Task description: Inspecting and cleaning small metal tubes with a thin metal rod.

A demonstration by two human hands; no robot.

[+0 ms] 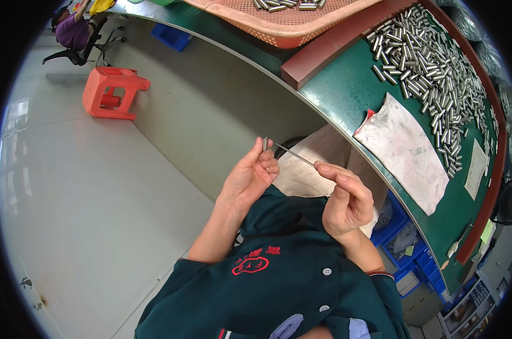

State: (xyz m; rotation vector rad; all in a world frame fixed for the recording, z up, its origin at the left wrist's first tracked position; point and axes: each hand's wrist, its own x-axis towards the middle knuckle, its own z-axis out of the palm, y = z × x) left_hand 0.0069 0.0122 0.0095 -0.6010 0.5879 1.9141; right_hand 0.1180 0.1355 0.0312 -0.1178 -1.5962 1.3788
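Observation:
My left hand (253, 172) pinches a small silvery metal tube (265, 143) upright between thumb and fingers, above my lap. To its right, my right hand (346, 199) is closed on a thin metal rod (294, 153). The rod slants up and left, its tip close beside the tube; I cannot tell whether they touch. On the green tabletop to the right lies a large loose pile of similar metal tubes (431, 73). A stained white cloth (405, 152) rests on the table between the pile and the near edge.
A dark red wooden strip (323, 53) borders the table. An orange plastic basket (290, 28) with several tubes stands at the top. Blue bins (405, 243) sit under the table at right. A red stool (112, 93) and a seated person in purple (72, 31) are far left.

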